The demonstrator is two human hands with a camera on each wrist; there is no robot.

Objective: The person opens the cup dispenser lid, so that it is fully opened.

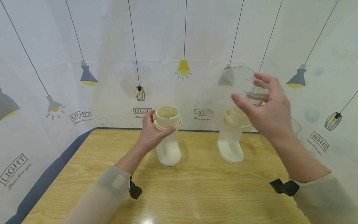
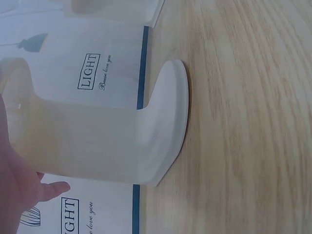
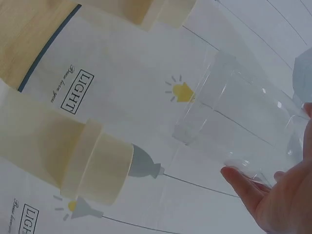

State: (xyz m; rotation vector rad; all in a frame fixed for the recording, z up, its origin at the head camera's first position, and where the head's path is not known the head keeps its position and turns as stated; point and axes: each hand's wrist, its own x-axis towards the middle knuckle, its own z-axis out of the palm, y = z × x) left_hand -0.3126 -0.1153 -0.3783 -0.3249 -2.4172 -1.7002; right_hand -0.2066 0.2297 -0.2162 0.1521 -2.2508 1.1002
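A cream plastic stand [image 1: 169,152] with a round collar on top and a flat rounded foot is upright on the wooden table. My left hand [image 1: 151,129] grips it at the collar, thumb across the front and fingers round the far side. In the left wrist view the stand's foot [image 2: 168,126] rests on the tabletop. Up in the air, my right hand [image 1: 271,109] holds a clear plastic container [image 3: 239,117] by one end, thumb and fingers curled about it. Its wide rim faces away from the palm. Below it stands a second cream stand [image 1: 230,147], its top partly hidden by my right hand.
The wooden table [image 1: 195,193] has a dark blue edge strip along the back. Behind it hangs a white cloth [image 1: 156,37] printed with lamps and lettering. A faint clear rounded edge [image 1: 297,124] shows behind my right forearm. Black straps are on both wrists.
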